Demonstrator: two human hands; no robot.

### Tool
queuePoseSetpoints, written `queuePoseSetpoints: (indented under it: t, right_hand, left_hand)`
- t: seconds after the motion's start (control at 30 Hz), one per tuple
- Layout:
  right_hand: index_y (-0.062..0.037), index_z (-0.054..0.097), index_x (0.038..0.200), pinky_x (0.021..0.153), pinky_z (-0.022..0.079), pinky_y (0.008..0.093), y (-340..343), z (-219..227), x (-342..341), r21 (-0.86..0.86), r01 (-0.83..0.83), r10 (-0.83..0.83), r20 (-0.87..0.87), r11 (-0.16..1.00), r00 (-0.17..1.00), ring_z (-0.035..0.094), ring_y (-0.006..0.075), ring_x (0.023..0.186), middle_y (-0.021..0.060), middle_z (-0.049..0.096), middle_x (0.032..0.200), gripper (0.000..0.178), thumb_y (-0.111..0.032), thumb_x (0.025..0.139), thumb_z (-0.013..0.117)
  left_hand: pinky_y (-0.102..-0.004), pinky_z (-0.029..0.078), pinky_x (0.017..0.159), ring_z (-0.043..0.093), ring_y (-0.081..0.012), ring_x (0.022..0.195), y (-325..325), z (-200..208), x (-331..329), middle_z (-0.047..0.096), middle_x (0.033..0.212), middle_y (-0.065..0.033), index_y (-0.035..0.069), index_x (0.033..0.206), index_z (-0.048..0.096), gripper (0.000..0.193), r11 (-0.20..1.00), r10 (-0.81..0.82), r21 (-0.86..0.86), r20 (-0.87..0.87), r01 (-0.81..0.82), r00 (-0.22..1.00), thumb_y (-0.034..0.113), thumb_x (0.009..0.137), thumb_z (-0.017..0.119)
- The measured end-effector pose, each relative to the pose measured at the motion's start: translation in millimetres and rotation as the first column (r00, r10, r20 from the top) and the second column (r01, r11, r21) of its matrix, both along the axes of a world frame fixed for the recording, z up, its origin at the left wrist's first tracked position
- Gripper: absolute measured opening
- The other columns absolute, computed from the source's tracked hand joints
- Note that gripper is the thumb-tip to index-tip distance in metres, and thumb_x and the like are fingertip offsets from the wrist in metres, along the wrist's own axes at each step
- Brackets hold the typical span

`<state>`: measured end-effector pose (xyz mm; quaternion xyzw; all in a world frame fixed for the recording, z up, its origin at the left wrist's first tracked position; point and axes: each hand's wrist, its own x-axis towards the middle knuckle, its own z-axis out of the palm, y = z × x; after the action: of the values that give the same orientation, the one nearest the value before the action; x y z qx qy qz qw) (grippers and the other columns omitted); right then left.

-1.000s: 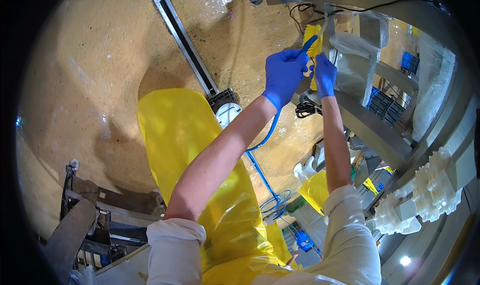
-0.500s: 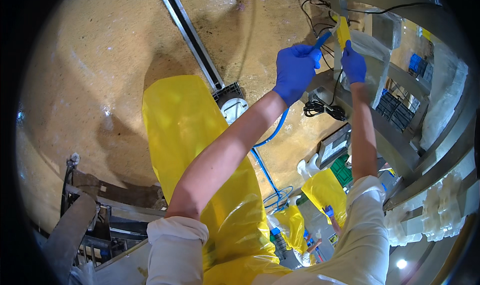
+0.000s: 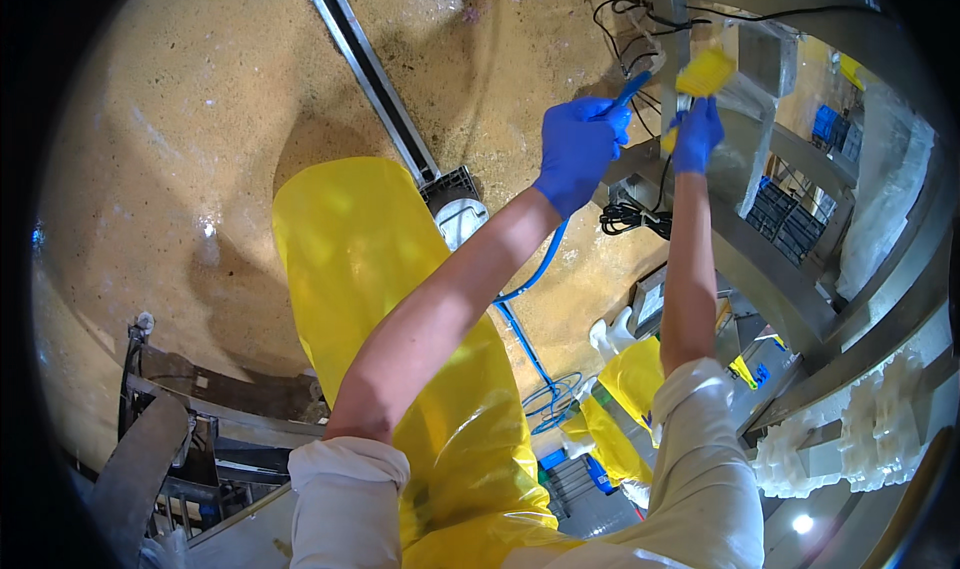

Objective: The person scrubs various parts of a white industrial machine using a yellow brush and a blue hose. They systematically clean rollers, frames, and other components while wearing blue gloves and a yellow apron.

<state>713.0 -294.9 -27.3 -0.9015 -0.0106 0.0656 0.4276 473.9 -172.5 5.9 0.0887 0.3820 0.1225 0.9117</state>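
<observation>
here, left fingers [image 3: 613,121] grip a blue hose end [image 3: 632,89], right fingers [image 3: 698,117] a yellow brush [image 3: 706,72], both pointing lengthwise up-right.

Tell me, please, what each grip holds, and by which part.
Left grip: the blue hose, near its end. Right grip: the yellow brush, by its handle.

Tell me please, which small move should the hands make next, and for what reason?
Probably the right hand should bring the yellow brush a little to the left, toward the upper end of the blue hose. The left hand grips that hose near this end, and in the picture a gap separates the end from the brush.
</observation>
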Motion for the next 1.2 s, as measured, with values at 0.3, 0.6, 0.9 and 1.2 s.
queuePoseSetpoints:
  t: [0.3,0.6,0.9,1.2]
  right_hand:
    - [0.0027,0.057,0.121,0.041,0.044,0.0301,21,-1,25,-0.051,-0.185,0.171,-0.207,0.981,0.963,0.053,0.0144,0.049,0.0085,0.057,0.066,0.036,-0.018,0.091,0.059]
    - [-0.0029,0.059,0.123,0.043,0.044,0.028,17,-14,48,-0.053,-0.083,0.086,0.069,0.995,0.994,0.052,0.0135,0.051,0.0074,0.057,0.073,0.033,-0.015,0.092,0.057]
    - [-0.0034,0.048,0.102,0.046,0.041,0.0316,39,-14,116,0.276,0.104,0.021,-0.414,0.955,0.91,0.05,0.0178,0.054,0.0095,0.053,0.072,0.02,-0.019,0.092,0.055]
    - [-0.005,0.054,0.102,0.044,0.042,0.032,29,-9,111,0.111,-0.012,0.061,-0.45,0.994,0.891,0.053,0.0179,0.051,0.0098,0.057,0.071,0.022,-0.023,0.091,0.059]
  left_hand:
    - [-0.0225,0.043,0.052,0.053,-0.0087,0.055,1,10,28,0.062,0.069,-0.0056,-0.004,0.089,0.067,0.016,0.998,0.053,0.026,0.034,-0.054,0.998,0.012,0.086,0.066]
    - [-0.0219,0.041,0.051,0.051,-0.0085,0.054,-9,-1,45,0.062,0.069,-0.0067,-0.005,0.089,0.066,0.016,0.997,-0.007,0.074,0.02,0.006,1.0,0.011,0.086,0.067]
    - [-0.0216,0.039,0.05,0.05,-0.0085,0.053,-3,12,61,0.062,0.069,-0.0077,-0.006,0.091,0.067,0.017,0.999,0.042,-0.004,0.074,-0.042,0.996,0.01,0.086,0.067]
    - [-0.0222,0.04,0.05,0.05,-0.0091,0.053,-11,7,52,0.062,0.069,-0.0082,-0.007,0.092,0.067,0.018,0.998,0.059,0.028,0.079,-0.061,0.995,0.01,0.086,0.067]
